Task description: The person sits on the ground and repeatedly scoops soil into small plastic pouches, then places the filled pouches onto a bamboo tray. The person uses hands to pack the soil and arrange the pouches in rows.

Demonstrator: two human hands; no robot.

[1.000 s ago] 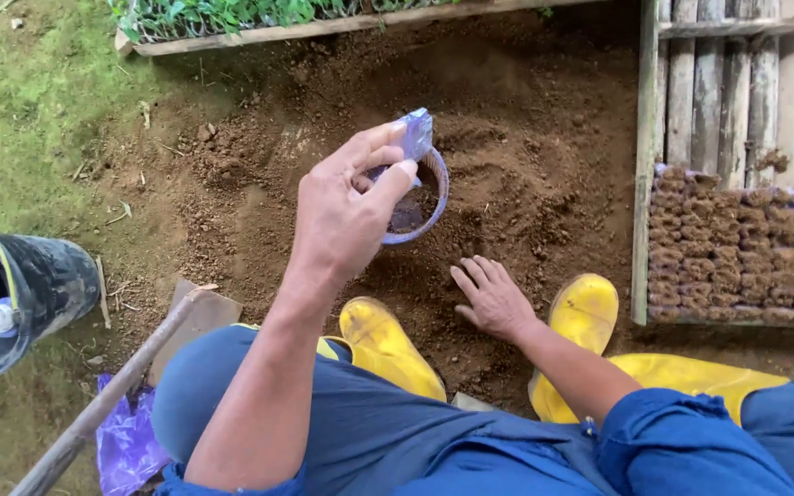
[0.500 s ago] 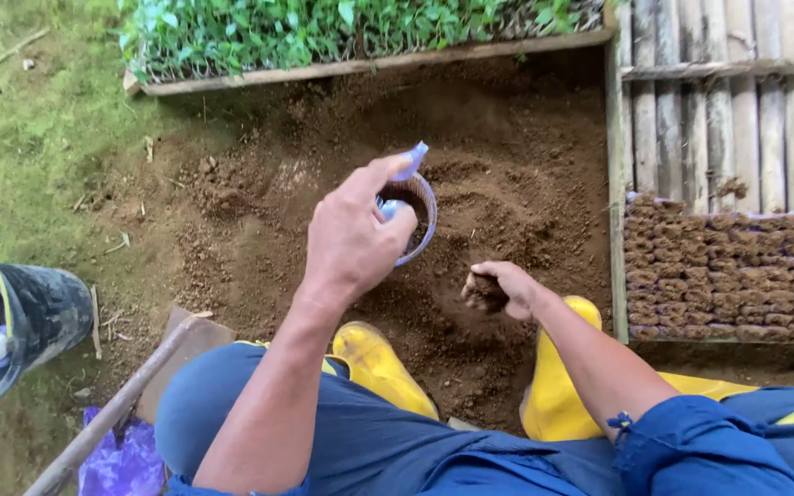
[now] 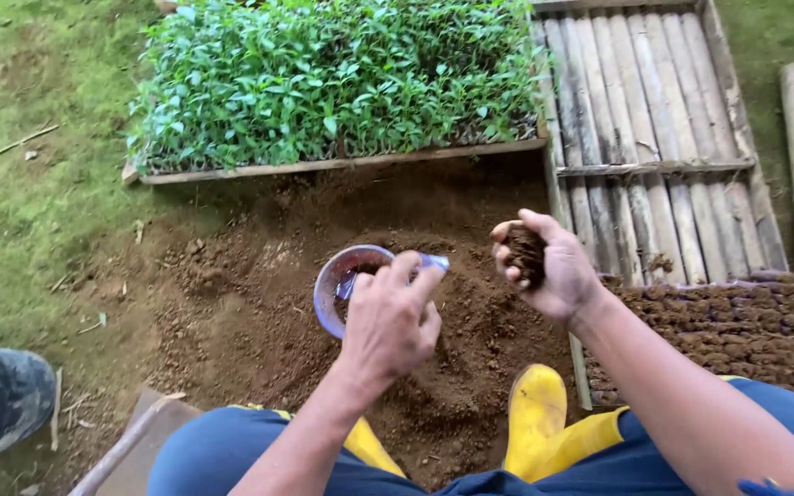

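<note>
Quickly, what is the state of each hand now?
Left hand: closed, holding a small clear cup.
Right hand: cupped, holding a clump of soil.

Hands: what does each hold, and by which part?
Left hand grips the cup by its near rim; right hand cups a clump of soil.

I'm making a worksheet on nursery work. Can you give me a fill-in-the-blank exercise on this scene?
1. The right hand is cupped around a clump of ____.
2. The left hand holds a small clear ____ by its rim.
3. The rubber boots are ____ in colour.
4. The wooden tray beyond the soil pile is full of green ____.

Missing words: soil; cup; yellow; seedlings
</note>
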